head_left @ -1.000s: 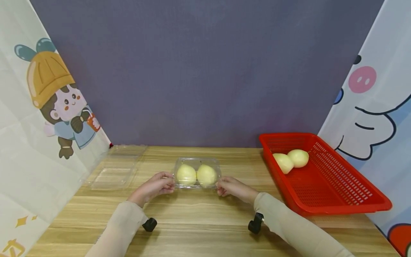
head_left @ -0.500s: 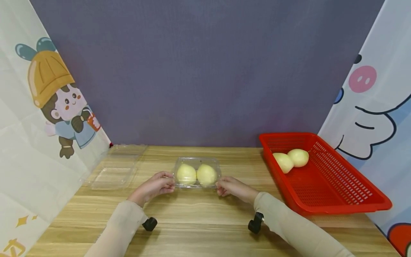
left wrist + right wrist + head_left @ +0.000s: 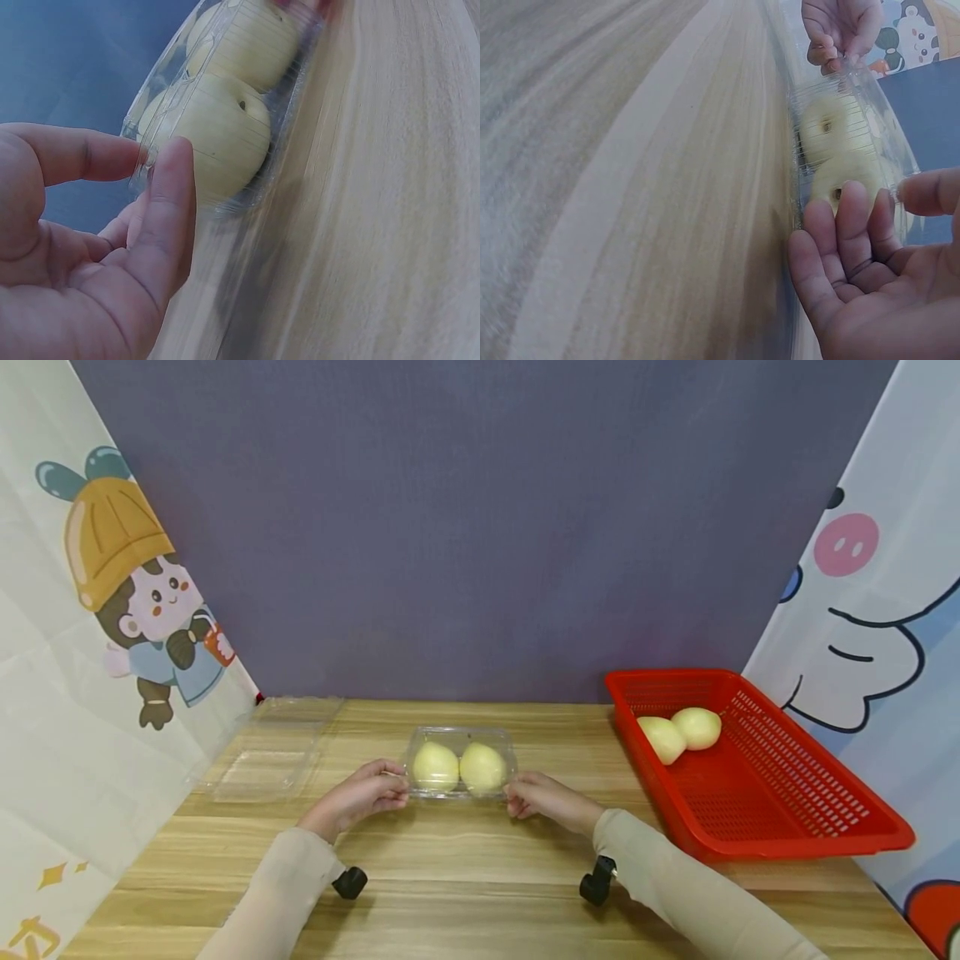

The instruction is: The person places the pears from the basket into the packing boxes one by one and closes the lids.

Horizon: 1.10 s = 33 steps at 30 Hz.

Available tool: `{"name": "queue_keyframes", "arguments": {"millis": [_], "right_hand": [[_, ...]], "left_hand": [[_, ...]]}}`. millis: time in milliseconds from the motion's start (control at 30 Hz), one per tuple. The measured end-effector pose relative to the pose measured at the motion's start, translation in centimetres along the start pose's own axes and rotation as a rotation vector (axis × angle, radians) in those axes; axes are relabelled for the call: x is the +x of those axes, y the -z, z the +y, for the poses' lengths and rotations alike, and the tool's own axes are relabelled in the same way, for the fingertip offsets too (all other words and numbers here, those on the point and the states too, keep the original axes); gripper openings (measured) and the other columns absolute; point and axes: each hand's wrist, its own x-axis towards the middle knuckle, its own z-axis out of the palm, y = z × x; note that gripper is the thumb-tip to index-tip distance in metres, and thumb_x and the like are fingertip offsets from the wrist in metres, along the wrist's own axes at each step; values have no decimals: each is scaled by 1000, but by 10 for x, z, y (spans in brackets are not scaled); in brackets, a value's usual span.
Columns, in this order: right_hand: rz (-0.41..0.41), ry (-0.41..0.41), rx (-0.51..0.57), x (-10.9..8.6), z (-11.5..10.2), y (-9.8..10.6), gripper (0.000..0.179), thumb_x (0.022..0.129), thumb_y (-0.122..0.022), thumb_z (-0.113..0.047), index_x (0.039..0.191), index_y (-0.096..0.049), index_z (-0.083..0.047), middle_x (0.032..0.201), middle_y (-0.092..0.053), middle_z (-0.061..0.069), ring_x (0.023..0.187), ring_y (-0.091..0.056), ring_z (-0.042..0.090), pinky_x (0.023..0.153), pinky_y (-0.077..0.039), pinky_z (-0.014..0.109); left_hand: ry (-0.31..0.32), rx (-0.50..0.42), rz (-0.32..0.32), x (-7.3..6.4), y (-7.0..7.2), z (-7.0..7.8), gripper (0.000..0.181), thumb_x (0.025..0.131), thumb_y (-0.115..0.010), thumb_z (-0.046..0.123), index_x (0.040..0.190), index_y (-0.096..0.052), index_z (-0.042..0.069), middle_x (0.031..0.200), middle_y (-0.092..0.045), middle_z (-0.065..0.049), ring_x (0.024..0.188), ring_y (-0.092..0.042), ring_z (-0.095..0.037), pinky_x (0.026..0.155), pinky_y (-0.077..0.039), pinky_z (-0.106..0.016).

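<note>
A clear plastic clamshell box [image 3: 461, 738] with pale yellow pears [image 3: 436, 767] inside lies in the middle of the table, its lid over them. My left hand [image 3: 365, 792] pinches the rim at its near left corner between thumb and forefinger, as the left wrist view shows closely. At the near right corner, my right hand [image 3: 551, 802] pinches the same rim. The right wrist view shows that hand's other fingers [image 3: 853, 225] curled in front of the box's near wall.
On the right stands a red plastic basket [image 3: 750, 797] with two more pears [image 3: 697, 729] at its far left. Another clear plastic container [image 3: 262, 772] lies open at the table's back left. A dark grey backdrop [image 3: 480, 527] rises behind the wooden table [image 3: 465, 893].
</note>
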Motion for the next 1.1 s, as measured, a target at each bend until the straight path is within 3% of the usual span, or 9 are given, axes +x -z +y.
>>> {"name": "queue_keyframes", "arguments": {"millis": [367,567,733,867,1100], "right_hand": [[3,2,1,0,1,-1,28,102,-47,-21,102,-56,5,88,-59,5,86,-58,18,87,-54,38],[-1,5,1,1,3,0,28,102,-47,-21,101,-56,5,88,-59,5,86,-58,17,87,-54,38],[-1,10,3,2,4,0,28,102,-47,-21,100,-56,5,87,-59,5,85,-59,18,86,-55,38],[-1,7,13,2,4,0,27,102,-48,-21,99,-56,4,87,-59,5,85,-58,18,86,-55,38],[9,-6,32,3,5,0,26,100,-50,-20,98,-57,5,84,-60,4,82,-59,17,83,-55,35]], "left_hand": [[3,82,2,-1,-1,2,49,100,-54,10,136,-33,-15,111,-56,-22,100,-59,-28,91,-56,-34],[-22,233,81,-1,-6,2,59,99,-55,16,146,-32,-11,124,-55,-27,114,-58,-38,99,-52,-45],[-114,426,162,0,-11,4,69,99,-58,21,155,-25,-1,149,-39,-27,134,-42,-44,111,-37,-56],[-188,560,184,1,-16,9,72,97,-57,20,157,-23,1,158,-26,-25,141,-30,-46,114,-29,-61],[-269,687,212,5,-27,14,79,92,-69,29,155,-31,2,156,-31,-24,138,-35,-45,110,-32,-65]]}}
